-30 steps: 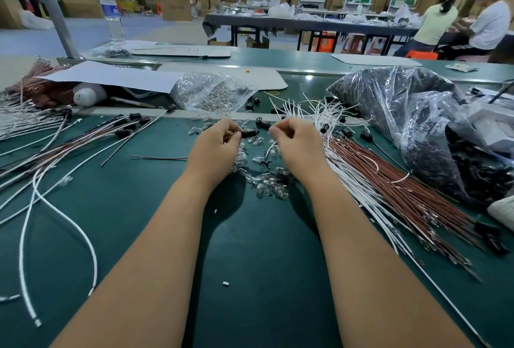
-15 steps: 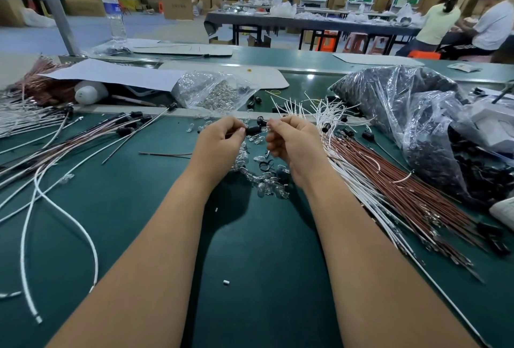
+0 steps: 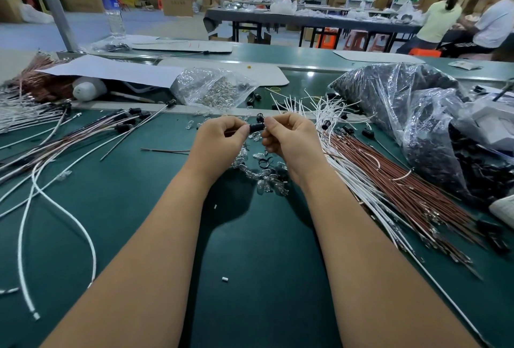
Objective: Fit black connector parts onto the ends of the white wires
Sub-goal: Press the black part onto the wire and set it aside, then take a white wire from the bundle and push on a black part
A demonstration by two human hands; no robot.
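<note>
A small black connector (image 3: pixel 256 127) is held between both hands above the green table (image 3: pixel 250 250). My left hand (image 3: pixel 219 140) pinches its left end with curled fingers, and a thin brown wire trails left from under that hand. My right hand (image 3: pixel 289 139) pinches its right end. A bundle of white and brown wires (image 3: pixel 389 181) lies fanned out just right of my right hand. Finished wires with black connectors (image 3: pixel 83 136) lie in a heap at the left. Small clear bulbs (image 3: pixel 264 178) are scattered under my hands.
A clear bag of bulbs (image 3: pixel 214 89) sits behind my hands. A large plastic bag of black parts (image 3: pixel 417 125) fills the right side. A water bottle (image 3: pixel 112 11) stands at the far left. Two people sit at a far table (image 3: pixel 306 18).
My hands have drawn closer together and lifted slightly. The right hand's fingers now meet the black connector that the left hand held.
</note>
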